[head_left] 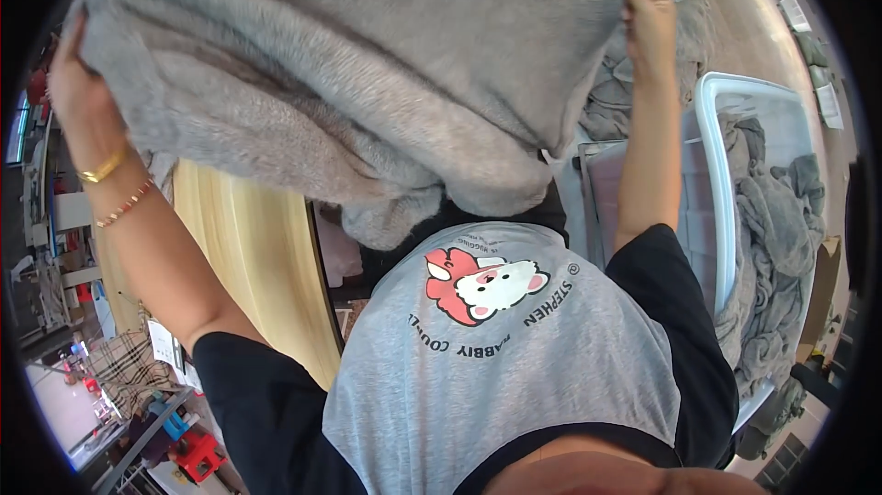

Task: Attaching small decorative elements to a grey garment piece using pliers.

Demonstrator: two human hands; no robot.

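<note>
1. The grey cloth (395, 54) looks soft and fuzzy, with no shine.
2. The shirt (570, 385) is cloth too, thin, smooth and matt.
3. The table (262, 256) looks like wood, pale, streaky and smooth, with a little shine.
4. The tub (706, 127) is smooth, see-through plastic, and its rim is glossy.
5. The heap (776, 219) inside is fuzzy, wrinkly cloth.
6. The bangle (103, 167) looks like shiny metal.
7. The checked cloth (133, 362) looks flat and matt.

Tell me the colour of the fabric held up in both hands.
The fabric is grey, shown best in the head view.
</note>
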